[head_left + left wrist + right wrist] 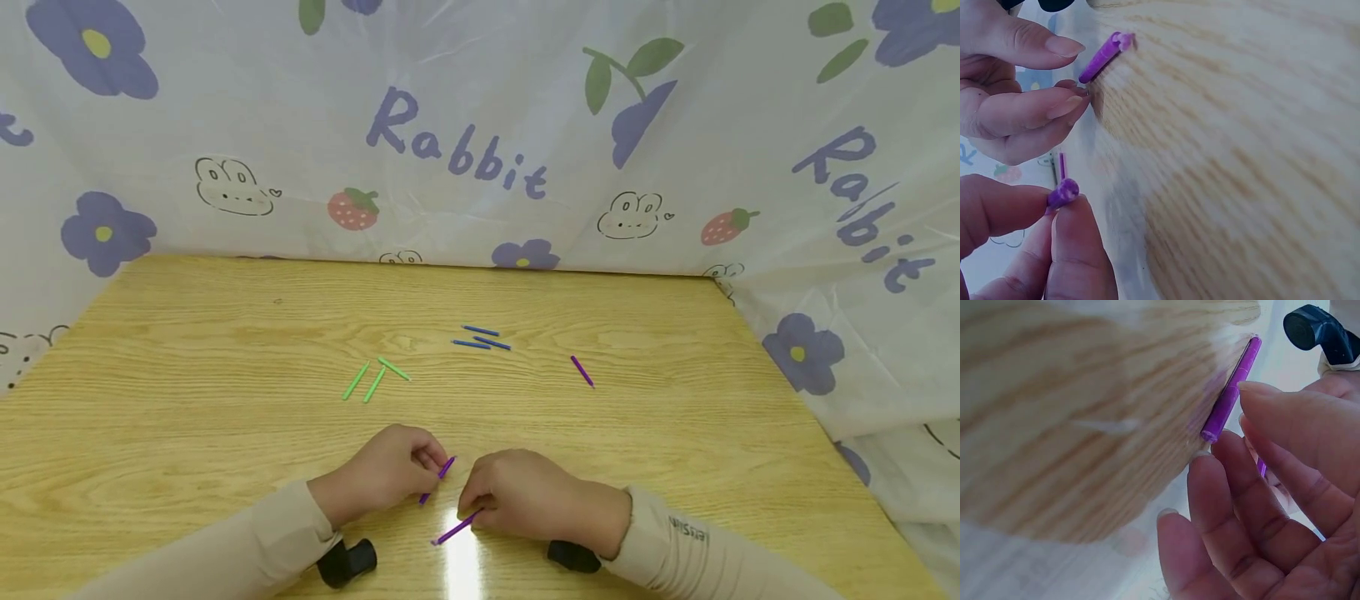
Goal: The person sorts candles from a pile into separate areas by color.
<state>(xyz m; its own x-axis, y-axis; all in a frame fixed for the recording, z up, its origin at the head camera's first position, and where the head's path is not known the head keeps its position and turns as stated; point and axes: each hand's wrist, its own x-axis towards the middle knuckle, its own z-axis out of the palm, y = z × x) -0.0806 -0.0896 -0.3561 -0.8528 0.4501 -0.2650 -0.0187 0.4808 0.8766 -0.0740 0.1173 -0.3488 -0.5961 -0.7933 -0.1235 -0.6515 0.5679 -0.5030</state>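
Note:
My left hand [393, 471] pinches a thin purple stick [447, 467] between thumb and fingertips. The left wrist view shows this stick [1065, 192] end-on, tilted above the table. Close by on the right, my right hand [525, 496] is over a second purple stick [456, 529] that lies on the wood. In the right wrist view the thumb is beside that stick [1232, 394], the fingers are loosely bent near its near end, and no firm grip on it shows. A third purple stick [582, 372] lies farther off to the right.
Three green sticks [375, 385] lie left of centre on the wooden table [225, 333]. Three blue sticks [480, 340] lie together farther back. A printed cloth [465, 225] hangs behind the table and at its sides. Black wrist devices [348, 562] sit below both hands.

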